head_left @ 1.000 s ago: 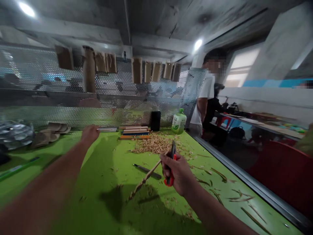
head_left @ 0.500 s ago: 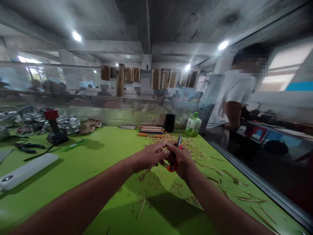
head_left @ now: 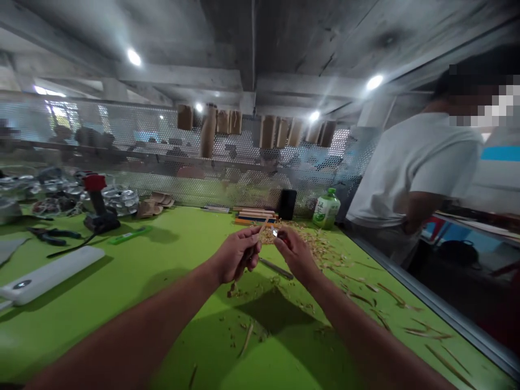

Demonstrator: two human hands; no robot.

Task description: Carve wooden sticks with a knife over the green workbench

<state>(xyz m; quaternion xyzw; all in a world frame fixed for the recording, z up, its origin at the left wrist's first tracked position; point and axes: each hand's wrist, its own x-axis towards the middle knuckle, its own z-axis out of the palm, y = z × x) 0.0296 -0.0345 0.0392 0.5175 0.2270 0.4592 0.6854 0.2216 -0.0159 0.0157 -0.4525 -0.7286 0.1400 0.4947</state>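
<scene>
While we hold both arms out over the green table [head_left: 122,281], our left hand [head_left: 235,254] is clenched around a thin wooden stick [head_left: 262,228], whose tip rises up and to the right from between thumb and fingers; our right hand [head_left: 294,252] is closed on a small knife [head_left: 276,233], its blade just beside the stick's upper end, though blur keeps us from saying whether they touch; wood shavings [head_left: 312,244] lie heaped on the table just beyond the hands; a dark pen-like tool [head_left: 276,268] lies below them; farther back stand a green bottle [head_left: 326,209] and a stack of flat wooden strips [head_left: 254,215]; a white flat device [head_left: 49,274] rests at the left; a person in a white shirt [head_left: 414,162] stands at the right.
</scene>
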